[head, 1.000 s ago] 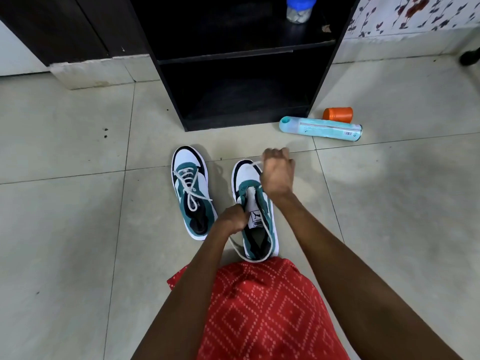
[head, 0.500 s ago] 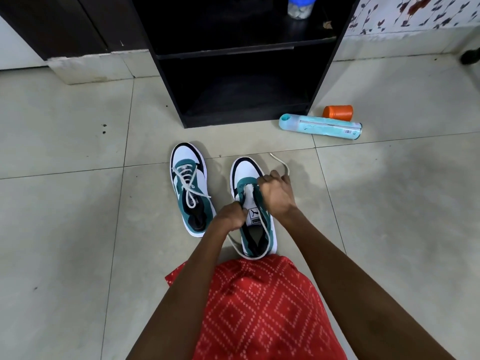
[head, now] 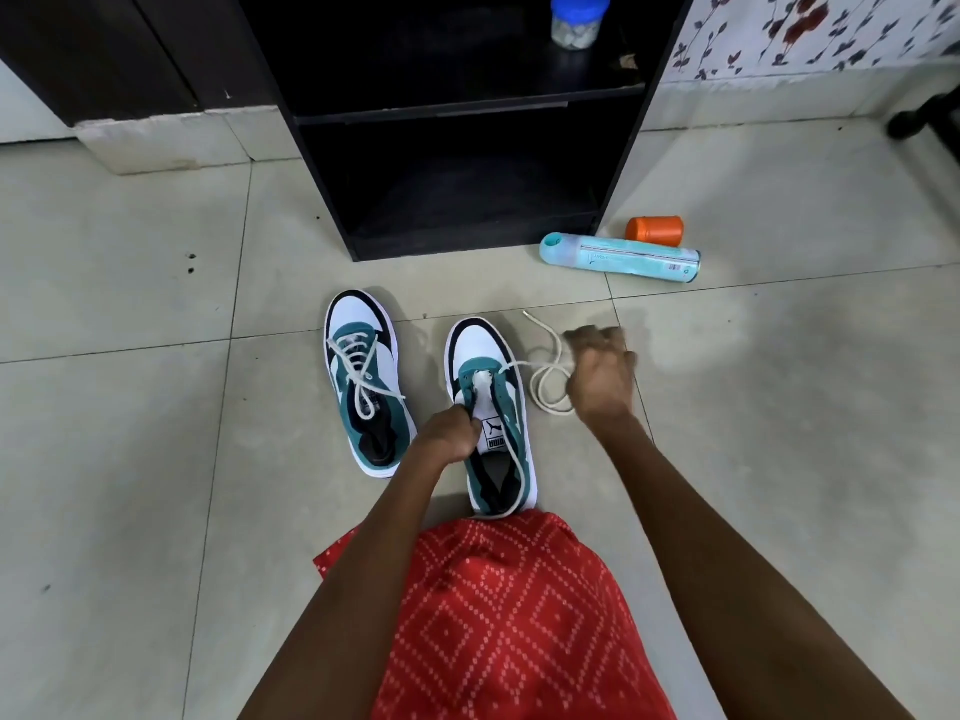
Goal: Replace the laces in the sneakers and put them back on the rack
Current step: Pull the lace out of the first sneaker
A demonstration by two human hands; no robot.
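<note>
Two teal, white and black sneakers stand on the tiled floor, toes toward the black rack (head: 322,148). The left sneaker (head: 363,387) is laced with a white lace. On the right sneaker (head: 491,356), my left hand (head: 449,433) grips the left side by the tongue. A white lace (head: 543,397) runs from the front eyelets to my right hand (head: 600,376), which is blurred just right of the shoe and holds it. The lace loops on the floor and its tip points away. More lace trails round the shoe's heel.
The rack's lower shelf (head: 457,220) is open and dark. A jar with a blue lid (head: 576,18) stands on the upper shelf. A cyan spray can (head: 618,262) and an orange cap (head: 654,231) lie right of the rack. Red patterned cloth (head: 498,615) covers my lap.
My right hand has swung from over the right sneaker's toe out to the right, drawing the lace sideways through the front eyelets. My left hand stays on the shoe.
</note>
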